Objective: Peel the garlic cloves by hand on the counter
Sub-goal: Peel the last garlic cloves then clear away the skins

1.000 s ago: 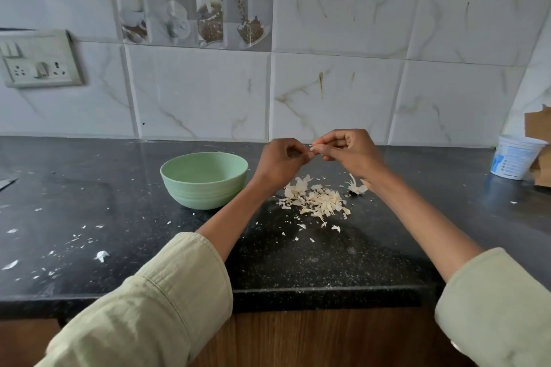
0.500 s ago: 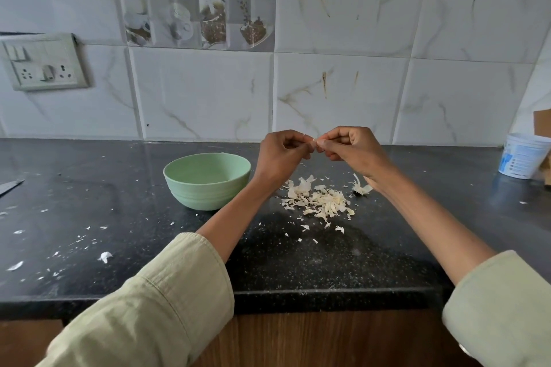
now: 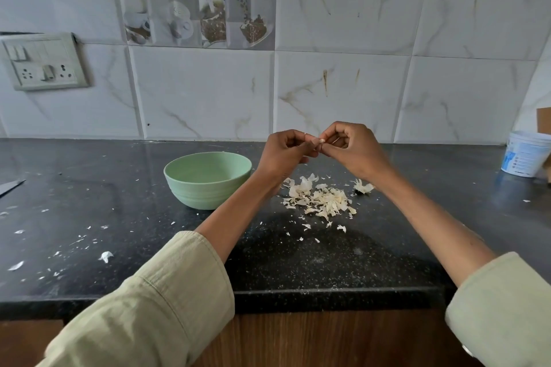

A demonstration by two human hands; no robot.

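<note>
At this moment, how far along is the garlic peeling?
Done: a heap of peeled skins lies on the counter below the hands, so several cloves seem finished. In hand: the left hand and right hand pinch one pale garlic clove between them above the heap. Left: a small papery remnant sits beside the heap; whether cloves remain in it, or lie in the green bowl, cannot be told.
</note>
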